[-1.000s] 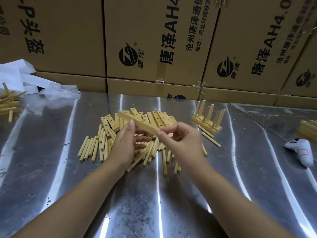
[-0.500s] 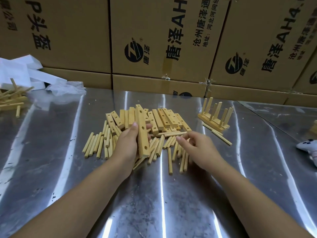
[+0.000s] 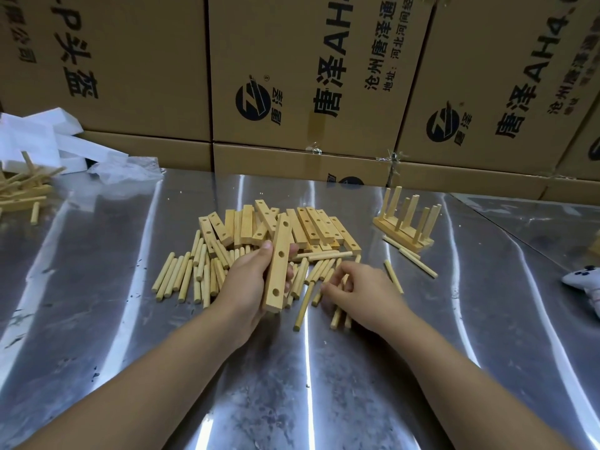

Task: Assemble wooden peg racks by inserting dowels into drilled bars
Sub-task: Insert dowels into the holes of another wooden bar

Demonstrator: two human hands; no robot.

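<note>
The left hand holds a wooden bar with three holes, its fingers curled round it, over the shiny metal table. The right hand is down on the loose dowels with bent fingers. I cannot tell if it has pinched one. More drilled bars lie in a heap behind. A finished peg rack stands to the right, near the cardboard boxes.
</note>
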